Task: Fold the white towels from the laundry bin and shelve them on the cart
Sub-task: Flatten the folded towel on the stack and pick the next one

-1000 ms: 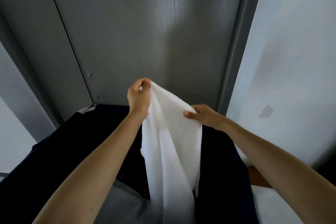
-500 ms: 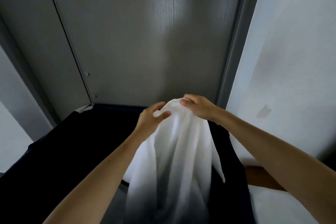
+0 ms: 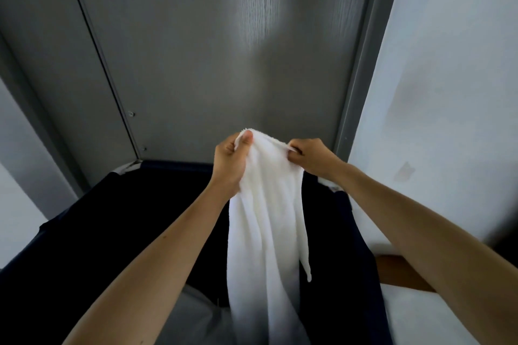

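Head view, looking down past my two bare forearms: nearest to me, at the bottom edge, a grey cloth [image 3: 193, 319] lies low inside the laundry bin [image 3: 92, 235], whose dark navy fabric walls fill the lower half of the frame. The white towel [image 3: 266, 227] hangs in front of that cloth. Its lower end drops out of sight at the bottom of the picture, and one narrow strip of it dangles free on the right side.

To the right of the bin a brown patch [image 3: 398, 273] shows beneath my right forearm, and just below it a white surface [image 3: 420, 316]. I cannot tell what either one is.

Further out, above the bin, both of my hands hold the towel up by its top edge. My left hand [image 3: 228, 161] has its fingers curled round a bunched part of the cloth, with the thumb pressed on top of the hem. My right hand [image 3: 314, 157] pinches the same edge close beside it, fingers curled in. The short stretch of towel between the two hands arches slightly upward. The rest of the cloth falls in long soft folds straight down into the bin's opening.

Behind the bin's far rim stands a grey door [image 3: 224, 64] with a paler frame down each side. A white wall [image 3: 454, 92] lies to the right of it.
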